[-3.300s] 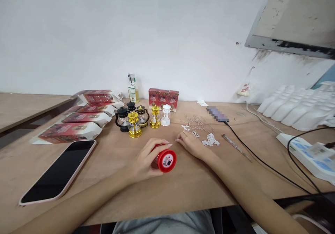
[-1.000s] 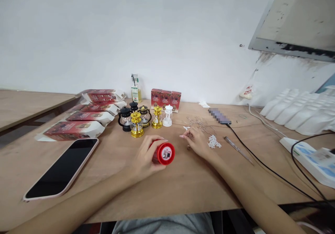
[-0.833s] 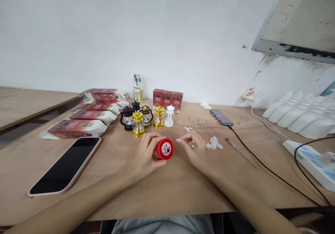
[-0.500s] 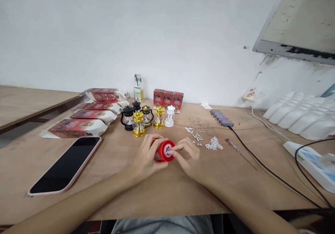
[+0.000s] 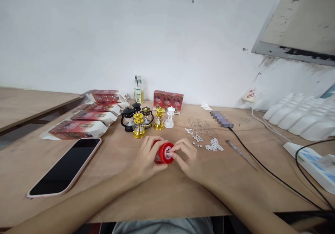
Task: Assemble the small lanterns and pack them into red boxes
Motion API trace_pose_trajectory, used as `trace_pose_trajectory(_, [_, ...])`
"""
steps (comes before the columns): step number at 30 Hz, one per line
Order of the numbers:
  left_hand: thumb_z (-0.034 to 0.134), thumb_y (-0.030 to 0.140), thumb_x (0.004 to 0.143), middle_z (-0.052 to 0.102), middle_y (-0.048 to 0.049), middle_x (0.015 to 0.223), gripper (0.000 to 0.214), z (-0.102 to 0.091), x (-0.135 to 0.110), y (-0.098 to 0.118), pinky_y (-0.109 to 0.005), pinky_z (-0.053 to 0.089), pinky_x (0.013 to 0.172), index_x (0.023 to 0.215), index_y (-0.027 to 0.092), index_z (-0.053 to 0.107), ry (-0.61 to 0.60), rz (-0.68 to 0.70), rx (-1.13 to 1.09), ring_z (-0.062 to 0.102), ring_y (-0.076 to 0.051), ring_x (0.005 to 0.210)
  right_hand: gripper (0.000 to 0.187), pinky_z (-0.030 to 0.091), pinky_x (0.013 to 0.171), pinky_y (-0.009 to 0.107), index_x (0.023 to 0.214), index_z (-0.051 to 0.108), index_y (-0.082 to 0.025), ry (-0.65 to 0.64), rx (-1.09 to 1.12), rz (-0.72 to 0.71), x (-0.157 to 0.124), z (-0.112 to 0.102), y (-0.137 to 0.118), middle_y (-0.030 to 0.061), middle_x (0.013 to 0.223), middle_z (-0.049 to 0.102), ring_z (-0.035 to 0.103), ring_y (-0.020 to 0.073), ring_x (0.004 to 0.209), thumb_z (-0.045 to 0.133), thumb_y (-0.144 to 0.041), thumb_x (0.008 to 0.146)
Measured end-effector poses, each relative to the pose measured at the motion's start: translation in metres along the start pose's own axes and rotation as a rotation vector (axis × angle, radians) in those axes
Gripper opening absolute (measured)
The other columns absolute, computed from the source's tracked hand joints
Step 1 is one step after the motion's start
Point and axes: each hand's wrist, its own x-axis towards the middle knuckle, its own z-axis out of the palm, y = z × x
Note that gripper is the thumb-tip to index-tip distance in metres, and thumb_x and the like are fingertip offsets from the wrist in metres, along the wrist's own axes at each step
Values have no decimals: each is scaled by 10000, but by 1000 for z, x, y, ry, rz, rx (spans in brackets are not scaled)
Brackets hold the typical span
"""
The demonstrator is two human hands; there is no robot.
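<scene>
Left hand (image 5: 147,159): wrapped around the red lantern (image 5: 161,153), which is tipped sideways, bottom toward the right hand.
Right hand (image 5: 187,157): fingertips pinched close at that bottom; I can't tell if they hold something tiny.
Little round discs (image 5: 197,138): on the table (image 5: 151,199), near that hand.

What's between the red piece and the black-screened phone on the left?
In the head view, the left hand, wrapped around the red piece, then bare tabletop across to the phone.

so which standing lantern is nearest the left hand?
The front gold lantern, just beyond the left hand; the other gold lantern, beside the white lantern, and the black lanterns all stand farther back.
</scene>
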Motion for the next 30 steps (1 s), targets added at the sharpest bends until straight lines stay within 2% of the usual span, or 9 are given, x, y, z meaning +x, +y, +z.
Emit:
trace_pose_trajectory(2, [644, 178, 703, 525, -84, 1066, 490, 0, 0, -1, -383, 459, 826, 1169, 205, 495, -2, -6, 2, 502, -253, 974, 30, 465, 688, 301, 848, 565, -212, 37, 34, 84, -1, 2, 1, 23, 823, 555, 536, 156, 761, 591, -221, 837])
trace_pose_trajectory(6, [655, 208, 729, 535, -95, 1080, 536, 1, -3, -4, -401, 459, 831, 1235, 216, 478, -18, 28, 9, 503, -263, 980, 253, 493, 743, 307, 974, 507, -223, 62, 208, 253, -2, 7, 5, 46, 983, 544, 556, 162, 859, 663, -260, 778])
trace_pose_trajectory(10, [664, 282, 771, 544, -119, 1086, 576, 2, -6, -9, -410, 454, 826, 1296, 219, 435, 14, 148, 19, 494, -268, 988, 334, 511, 769, 308, 1026, 477, -230, -105, 366, 327, -3, 4, 9, 42, 1008, 577, 586, 153, 866, 681, -303, 771])
trace_pose_trajectory(12, [656, 326, 790, 555, -123, 1069, 572, 3, -7, -10, -405, 449, 818, 1303, 215, 429, 6, 223, 29, 494, -263, 982, 337, 510, 759, 304, 1031, 481, -229, -221, 325, 283, -2, -1, 11, 27, 948, 597, 589, 152, 845, 682, -310, 773])
trace_pose_trajectory(15, [626, 359, 818, 578, -125, 1034, 538, 2, -8, -12, -396, 438, 798, 1296, 200, 437, -32, 327, 59, 499, -260, 976, 307, 505, 727, 293, 1025, 494, -221, -325, 170, 116, -1, -10, 13, 27, 936, 602, 586, 147, 802, 669, -301, 786])
trace_pose_trajectory(21, [577, 331, 862, 626, -99, 989, 394, -2, -6, -12, -369, 416, 756, 1234, 221, 503, -48, 459, 143, 524, -251, 967, 205, 478, 619, 277, 964, 496, -199, -316, -138, -220, -3, -15, 18, 38, 803, 627, 586, 158, 677, 594, -336, 847])
trace_pose_trajectory(24, [550, 266, 880, 646, -66, 962, 349, -5, -4, -9, -374, 414, 822, 1227, 248, 518, -52, 526, 166, 542, -229, 968, 166, 449, 573, 270, 918, 502, -208, -306, -146, -293, -4, -15, 18, 25, 748, 634, 575, 152, 616, 579, -342, 858])
trace_pose_trajectory(27, [578, 308, 861, 639, -83, 998, 420, -4, -2, -4, -377, 422, 831, 1263, 218, 496, -21, 459, 162, 535, -239, 988, 293, 468, 648, 282, 942, 524, -221, -283, 28, -94, 0, -19, 15, 19, 792, 647, 609, 161, 697, 677, -408, 776])
trace_pose_trajectory(30, [636, 357, 813, 602, -120, 1056, 527, -3, 0, -1, -376, 443, 828, 1278, 166, 479, 19, 340, 106, 518, -254, 1012, 407, 474, 685, 307, 967, 525, -224, -152, 470, 241, 8, -25, 14, 6, 756, 640, 618, 173, 714, 677, -522, 736])
